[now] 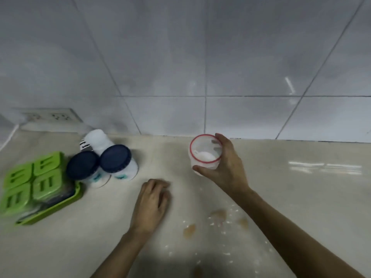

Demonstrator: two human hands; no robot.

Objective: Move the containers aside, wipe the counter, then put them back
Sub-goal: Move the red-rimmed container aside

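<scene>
My right hand [226, 167] grips a clear round container with a red rim [202, 155], holding white powder, near the back of the beige counter [301, 197]. My left hand [152, 201] hovers palm down over the counter, fingers loosely curled, holding nothing. At the left stand two white jars with dark blue lids [82, 165] [115, 158], a white bottle [98, 140] behind them, and a green tray of green-lidded boxes [34, 183]. Brown stains [189, 230] and white crumbs [224, 219] lie on the counter in front of my hands.
A grey tiled wall [200, 67] rises directly behind the counter. A white power strip [50, 117] lies at the back left corner, its cable running off to the left.
</scene>
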